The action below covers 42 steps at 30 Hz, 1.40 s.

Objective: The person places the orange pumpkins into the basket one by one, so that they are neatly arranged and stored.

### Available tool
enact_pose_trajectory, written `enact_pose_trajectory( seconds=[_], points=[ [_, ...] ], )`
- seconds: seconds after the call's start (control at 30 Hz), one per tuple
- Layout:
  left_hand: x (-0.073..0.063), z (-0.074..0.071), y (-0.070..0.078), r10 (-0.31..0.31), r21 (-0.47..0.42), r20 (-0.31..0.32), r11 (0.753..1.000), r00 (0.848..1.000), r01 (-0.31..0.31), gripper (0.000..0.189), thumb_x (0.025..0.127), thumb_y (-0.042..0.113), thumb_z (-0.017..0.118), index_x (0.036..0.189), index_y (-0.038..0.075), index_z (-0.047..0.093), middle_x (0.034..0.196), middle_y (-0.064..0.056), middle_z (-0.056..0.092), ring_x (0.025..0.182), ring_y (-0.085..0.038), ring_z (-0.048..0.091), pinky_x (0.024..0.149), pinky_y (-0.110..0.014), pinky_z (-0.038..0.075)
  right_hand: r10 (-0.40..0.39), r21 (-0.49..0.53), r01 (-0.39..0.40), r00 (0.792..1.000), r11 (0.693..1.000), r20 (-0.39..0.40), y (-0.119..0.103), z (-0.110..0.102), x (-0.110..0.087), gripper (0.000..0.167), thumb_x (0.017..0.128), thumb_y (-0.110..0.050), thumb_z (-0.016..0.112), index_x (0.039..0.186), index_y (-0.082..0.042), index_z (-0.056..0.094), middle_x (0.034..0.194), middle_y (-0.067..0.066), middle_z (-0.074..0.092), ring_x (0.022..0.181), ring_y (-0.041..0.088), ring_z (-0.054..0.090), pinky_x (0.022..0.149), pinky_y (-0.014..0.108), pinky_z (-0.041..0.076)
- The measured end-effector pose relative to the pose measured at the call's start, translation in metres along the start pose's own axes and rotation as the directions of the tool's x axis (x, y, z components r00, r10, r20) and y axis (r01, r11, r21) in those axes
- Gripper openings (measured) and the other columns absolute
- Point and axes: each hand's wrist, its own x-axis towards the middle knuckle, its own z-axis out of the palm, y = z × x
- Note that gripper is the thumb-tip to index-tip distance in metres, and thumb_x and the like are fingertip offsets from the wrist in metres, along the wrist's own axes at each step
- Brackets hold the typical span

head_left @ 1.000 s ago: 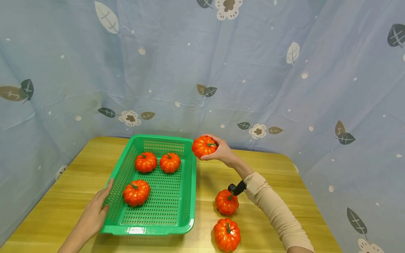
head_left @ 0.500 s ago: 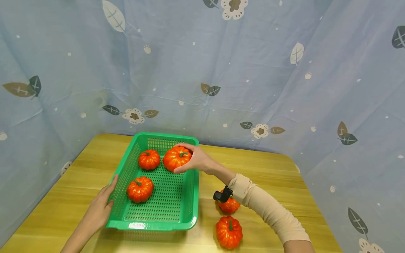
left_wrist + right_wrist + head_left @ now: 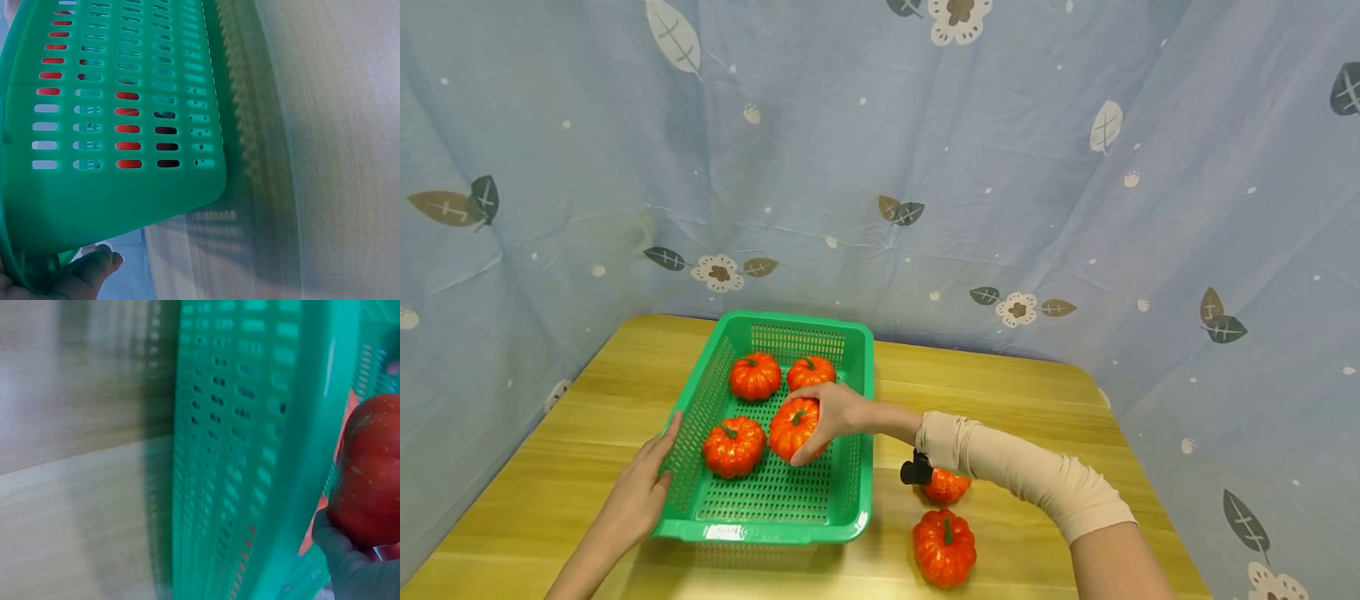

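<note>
The right hand (image 3: 842,411) grips an orange pumpkin (image 3: 790,429); best lower it gently, clear of the neighbours (image 3: 733,447) beyond and left, while the left hand (image 3: 637,490) holds the green basket (image 3: 760,532).

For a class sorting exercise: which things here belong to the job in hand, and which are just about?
Job in hand:
right hand, holding a pumpkin
left hand, at the basket
three pumpkins inside
probably two more pumpkins on the table

Just about:
the table itself
patterned cloth
black wrist device

An orange pumpkin (image 3: 788,432) is held stem-up over a green basket (image 3: 775,532).
</note>
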Motion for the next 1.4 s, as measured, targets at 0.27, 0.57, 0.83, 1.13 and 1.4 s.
enact_pose_trajectory(
  seconds=[0.27, 0.57, 0.83, 1.13, 1.4],
  points=[
    [-0.001, 0.001, 0.0, 0.0, -0.005, -0.014, 1.0, 1.0, 0.0, 0.082, 0.083, -0.016, 0.048, 0.153, 0.002, 0.009, 0.137, -0.043, 0.03, 0.118, -0.064, 0.033, 0.093, -0.074, 0.032, 0.01, -0.074, -0.007, 0.999, 0.997, 0.041, 0.0, 0.022, 0.01, 0.075, 0.061, -0.03, 0.091, 0.127, -0.014, 0.061, 0.101, -0.005, 0.064, 0.077, 0.0, 0.06, 0.065, 0.014, 0.052],
    [-0.001, 0.0, -0.001, 0.0, 0.009, -0.009, 1.0, 1.0, 0.0, 0.084, 0.083, -0.017, 0.05, 0.153, 0.003, 0.008, 0.137, -0.043, 0.03, 0.118, -0.064, 0.033, 0.091, -0.074, 0.032, 0.062, -0.155, -0.068, 0.997, 0.986, -0.045, 0.011, 0.038, 0.015, 0.075, 0.058, -0.034, 0.092, 0.123, -0.012, 0.062, 0.101, 0.0, 0.067, 0.076, 0.001, 0.058, 0.066, 0.013, 0.049],
    [-0.002, 0.001, -0.001, -0.008, 0.018, -0.003, 1.0, 1.0, 0.008, 0.084, 0.083, -0.017, 0.049, 0.153, 0.003, 0.008, 0.136, -0.044, 0.03, 0.117, -0.065, 0.033, 0.09, -0.075, 0.032, 0.092, -0.149, -0.108, 0.989, 0.983, -0.112, 0.022, 0.047, 0.022, 0.076, 0.058, -0.035, 0.092, 0.122, -0.01, 0.06, 0.099, 0.0, 0.066, 0.077, 0.003, 0.056, 0.066, 0.013, 0.049],
    [-0.002, 0.002, 0.0, -0.034, 0.033, 0.012, 0.999, 0.999, 0.034, 0.084, 0.084, -0.016, 0.049, 0.153, 0.005, 0.007, 0.138, -0.043, 0.027, 0.117, -0.066, 0.032, 0.09, -0.075, 0.031, 0.135, -0.168, -0.147, 0.988, 0.975, -0.08, 0.024, 0.049, 0.024, 0.088, 0.061, -0.037, 0.09, 0.134, -0.008, 0.051, 0.103, 0.007, 0.065, 0.083, 0.01, 0.057, 0.071, 0.017, 0.049],
    [-0.001, 0.001, 0.001, -0.033, 0.043, 0.013, 0.999, 0.999, 0.032, 0.084, 0.084, -0.016, 0.049, 0.153, 0.004, 0.007, 0.138, -0.043, 0.028, 0.117, -0.065, 0.032, 0.091, -0.075, 0.031, 0.215, -0.183, -0.225, 0.974, 0.957, -0.074, 0.021, 0.048, 0.022, 0.093, 0.06, -0.038, 0.091, 0.135, -0.005, 0.048, 0.118, 0.008, 0.061, 0.103, 0.016, 0.059, 0.081, 0.022, 0.052]
  ],
)
